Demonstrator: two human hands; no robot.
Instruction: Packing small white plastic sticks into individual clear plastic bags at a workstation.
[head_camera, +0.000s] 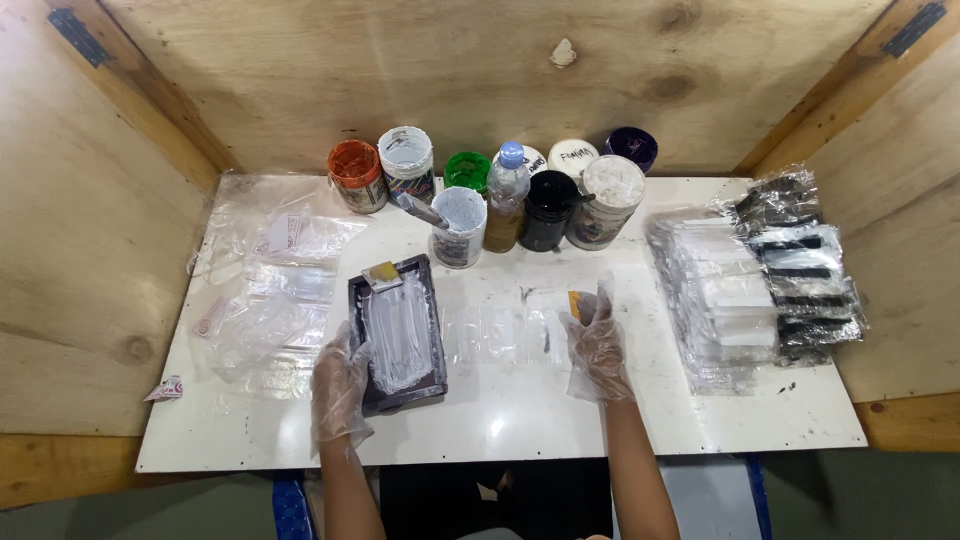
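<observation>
My left hand (340, 385), in a clear plastic glove, rests on the near left edge of a dark rectangular frame (432, 330) smeared with white paste. A small yellow-handled scraper (381, 275) lies at the frame's far end. My right hand (597, 345), also gloved, pinches a small yellow-orange scraper (578, 303) just above the white table (520, 410). Between the hands lies a clear plastic sheet (495, 335) with white marks.
Several paint jars stand along the back: an orange one (355, 175), white ones (458, 225), a green one (466, 170), a black one (548, 208), plus a plastic bottle (506, 197). Clear bags (275, 300) lie at left; stacked packets (760, 280) at right. Plywood walls enclose the table.
</observation>
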